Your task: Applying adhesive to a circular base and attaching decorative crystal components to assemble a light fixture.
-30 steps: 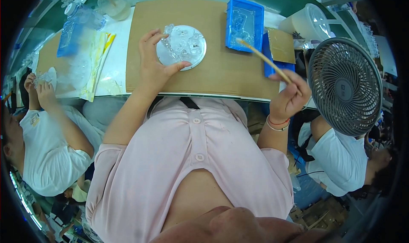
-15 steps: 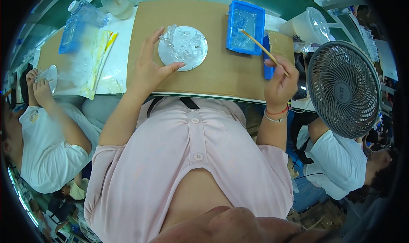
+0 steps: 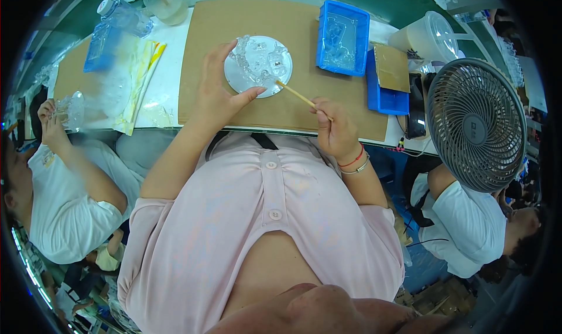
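Green and smooth, the workbench [image 3: 404,0] stretches across the top of the view, with a white sheet over part of it. On that lies a flat rectangle of brown cardboard [image 3: 293,24], matte and fibrous, serving as the work mat. To the right stands a round desk fan [image 3: 475,125] with a grey wire grille of fine radial spokes. Behind it is a translucent plastic tub with a lid [image 3: 426,36], cylindrical and milky. A bright blue rectangular plastic tray [image 3: 344,36] sits on the mat's right part, holding clear glossy pieces; a second blue tray [image 3: 383,97] just beside it carries a small square of cardboard [image 3: 391,67]. At the left lie crinkled clear plastic bags [image 3: 120,70], one tinted blue, one with yellow edging.

Near the middle of the mat rests a round white disc [image 3: 257,66], smooth and flat, bearing a cluster of clear, glassy, knobbly parts [image 3: 257,62]. The left hand [image 3: 219,94] curves around the disc's left and lower edge, fingers spread and thumb touching the rim, steadying it. The right hand [image 3: 335,126] is closed in a pinch on a thin, pale wooden stick [image 3: 297,95], whose far tip touches the disc's lower right edge. Thin red and silver bracelets [image 3: 354,163] circle the right wrist.

At far left, a co-worker's hand [image 3: 50,114] grips another clear faceted piece [image 3: 71,110].
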Available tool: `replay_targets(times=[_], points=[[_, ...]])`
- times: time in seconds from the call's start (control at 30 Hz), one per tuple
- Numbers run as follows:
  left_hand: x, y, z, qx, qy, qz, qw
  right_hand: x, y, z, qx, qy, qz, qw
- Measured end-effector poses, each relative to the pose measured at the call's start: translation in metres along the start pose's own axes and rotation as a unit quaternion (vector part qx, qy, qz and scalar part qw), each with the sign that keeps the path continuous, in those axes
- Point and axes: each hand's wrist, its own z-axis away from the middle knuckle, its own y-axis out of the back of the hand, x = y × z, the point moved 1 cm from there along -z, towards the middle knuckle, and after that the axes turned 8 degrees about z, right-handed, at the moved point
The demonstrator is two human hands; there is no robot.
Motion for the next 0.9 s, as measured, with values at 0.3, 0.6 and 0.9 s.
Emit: replay_targets(times=[0.3,0.6,0.9], points=[[-0.008,-0.011,0.003,0.026,-0.022,-0.002,0.999,0.000,0.004,-0.001,0.009,-0.013,0.064,0.998],[-0.005,-0.011,0.005,0.026,0.010,0.022,0.999,-0.005,0.004,-0.002,0.003,0.000,0.084,0.996],[-0.013,0.025,-0.024,-0.086,-0.060,-0.010,0.994,-0.010,0.012,-0.010,-0.091,0.073,0.085,0.990]])
